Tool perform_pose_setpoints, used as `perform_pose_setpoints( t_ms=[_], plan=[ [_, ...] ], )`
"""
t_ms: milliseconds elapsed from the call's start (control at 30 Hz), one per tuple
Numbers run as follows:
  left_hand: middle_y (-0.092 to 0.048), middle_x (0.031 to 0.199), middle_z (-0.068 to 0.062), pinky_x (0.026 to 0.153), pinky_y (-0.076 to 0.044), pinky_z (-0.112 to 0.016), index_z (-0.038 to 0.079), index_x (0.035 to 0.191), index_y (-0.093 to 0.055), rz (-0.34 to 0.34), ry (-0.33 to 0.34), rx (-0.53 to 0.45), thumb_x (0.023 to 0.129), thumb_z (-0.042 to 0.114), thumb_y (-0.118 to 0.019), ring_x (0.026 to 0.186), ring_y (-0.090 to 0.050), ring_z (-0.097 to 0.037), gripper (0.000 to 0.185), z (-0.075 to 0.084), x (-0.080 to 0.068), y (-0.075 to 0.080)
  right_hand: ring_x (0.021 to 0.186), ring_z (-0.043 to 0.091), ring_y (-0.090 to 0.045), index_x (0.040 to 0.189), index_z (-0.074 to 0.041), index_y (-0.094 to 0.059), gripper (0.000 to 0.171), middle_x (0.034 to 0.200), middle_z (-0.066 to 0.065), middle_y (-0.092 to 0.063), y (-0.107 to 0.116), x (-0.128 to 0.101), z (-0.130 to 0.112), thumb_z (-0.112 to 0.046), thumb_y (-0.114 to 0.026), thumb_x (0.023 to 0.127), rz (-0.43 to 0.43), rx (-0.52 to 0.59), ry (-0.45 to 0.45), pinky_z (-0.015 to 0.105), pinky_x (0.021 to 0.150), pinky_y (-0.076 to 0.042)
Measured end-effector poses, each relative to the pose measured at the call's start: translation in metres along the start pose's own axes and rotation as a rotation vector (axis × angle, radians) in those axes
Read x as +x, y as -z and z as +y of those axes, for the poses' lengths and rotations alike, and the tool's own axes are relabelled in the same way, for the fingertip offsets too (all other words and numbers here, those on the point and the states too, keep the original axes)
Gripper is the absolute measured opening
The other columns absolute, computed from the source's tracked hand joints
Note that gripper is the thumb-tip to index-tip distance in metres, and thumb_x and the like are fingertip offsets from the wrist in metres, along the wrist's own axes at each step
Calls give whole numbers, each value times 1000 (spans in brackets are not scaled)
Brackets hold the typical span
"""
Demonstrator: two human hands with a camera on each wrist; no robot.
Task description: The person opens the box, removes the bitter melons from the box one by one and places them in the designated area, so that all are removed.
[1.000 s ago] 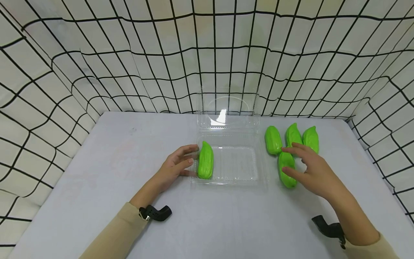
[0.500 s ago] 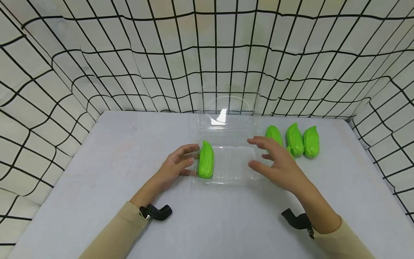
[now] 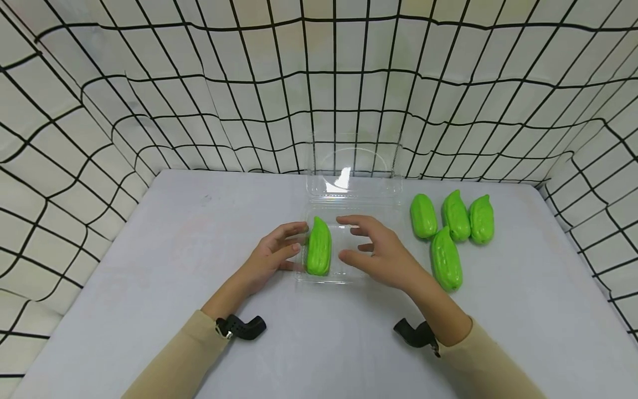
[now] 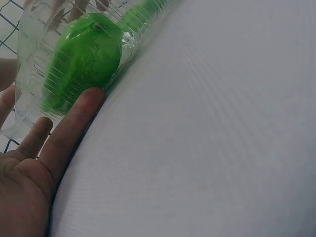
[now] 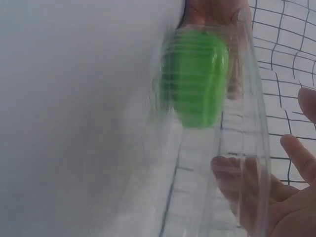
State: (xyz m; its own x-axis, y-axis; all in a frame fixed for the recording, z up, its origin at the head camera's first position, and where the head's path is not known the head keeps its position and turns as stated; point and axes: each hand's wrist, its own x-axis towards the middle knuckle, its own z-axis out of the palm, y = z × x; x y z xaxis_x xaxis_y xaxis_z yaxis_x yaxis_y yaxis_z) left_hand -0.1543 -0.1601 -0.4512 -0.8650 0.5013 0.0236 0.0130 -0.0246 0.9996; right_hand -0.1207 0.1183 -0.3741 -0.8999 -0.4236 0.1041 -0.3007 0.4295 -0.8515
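A clear plastic clamshell box (image 3: 349, 281) sits on the white table with its lid (image 3: 359, 188) standing up at the back. Inside, along the left wall, lies a ribbed green toy vegetable (image 3: 319, 246) with a pointed tip. My left hand (image 3: 269, 257) rests at the box's left side; the left wrist view has its fingers (image 4: 71, 128) loosely extended against the outer wall. Over the middle of the box hovers my right hand (image 3: 381, 252), fingers spread and curved, holding nothing, a short gap right of the green vegetable. In the right wrist view its fingers (image 5: 298, 155) appear beyond the transparent wall.
Several similar green toy vegetables lie right of the box: one (image 3: 423, 216) near it, one (image 3: 446, 259) in front, two more (image 3: 456, 215) farther right. A black wire grid (image 3: 335, 72) over white sheeting encloses the table's back and sides.
My right hand has moved left from the loose green vegetables to above the box, carrying nothing. The left hand and the vegetable in the box have stayed in place.
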Motion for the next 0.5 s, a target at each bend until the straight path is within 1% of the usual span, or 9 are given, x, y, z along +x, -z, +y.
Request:
perform_pose_setpoints(
  t_ms=[100, 267, 500],
  plan=[
    [-35, 158, -13, 85, -61, -47, 10, 149, -40, 1, 5, 2, 103, 14, -54, 142, -38, -37, 48, 0, 0, 1, 134, 35, -50, 145, -22, -49, 59, 148, -3, -48, -9, 8, 0, -22, -72, 91, -33, 31, -16, 49, 101, -53],
    [-35, 158, -13, 85, -60, -48, 9, 149, -40, -2, 4, -3, 103, 14, -54, 142, -38, -38, 49, 0, -1, 1, 135, 37, -48, 146, -17, -48, 61, 150, 0, -46, -21, 18, 0, -21, -73, 90, -81, 39, -38, 50, 100, -53],
    [-36, 157, -11, 85, -60, -48, 9, 149, -40, -7, -2, -10, 103, 12, -53, 142, -37, -37, 48, -2, -1, 1, 134, 34, -49, 145, -20, -49, 61, 151, 1, -44, -31, 20, 3, -23, -75, 90, -105, 53, -70, 41, 93, -58]
  ],
)
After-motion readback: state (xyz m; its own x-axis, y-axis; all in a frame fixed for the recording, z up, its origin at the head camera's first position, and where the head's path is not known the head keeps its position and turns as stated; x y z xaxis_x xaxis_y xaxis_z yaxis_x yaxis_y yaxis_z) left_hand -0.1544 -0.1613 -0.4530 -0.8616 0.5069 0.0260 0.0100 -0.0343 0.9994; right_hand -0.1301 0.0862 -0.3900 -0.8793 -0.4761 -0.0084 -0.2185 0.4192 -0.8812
